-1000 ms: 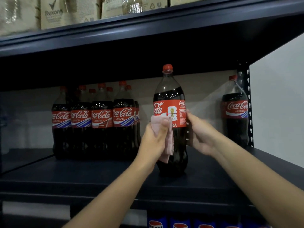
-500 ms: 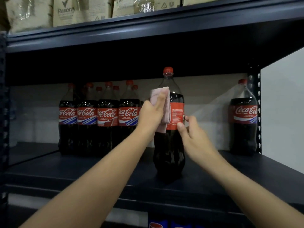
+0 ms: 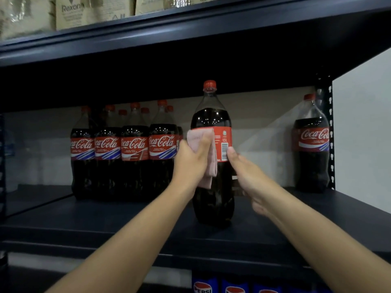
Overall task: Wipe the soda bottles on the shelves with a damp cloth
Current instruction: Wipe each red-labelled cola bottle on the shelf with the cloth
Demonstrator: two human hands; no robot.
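At centre frame, one soda bottle (image 3: 212, 149) stands upright on the dark shelf (image 3: 110, 220). Left hand (image 3: 191, 160) grips a pink cloth (image 3: 208, 163), pressed against its label. Right hand (image 3: 246, 172) touches the bottle's right side, fingers (image 3: 231, 152) nearly straight, holding nothing.

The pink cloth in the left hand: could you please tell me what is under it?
The pink cloth is pressed by the left hand on the red label of the front Coca-Cola bottle. The label's barcode side shows; its covered part cannot be seen.
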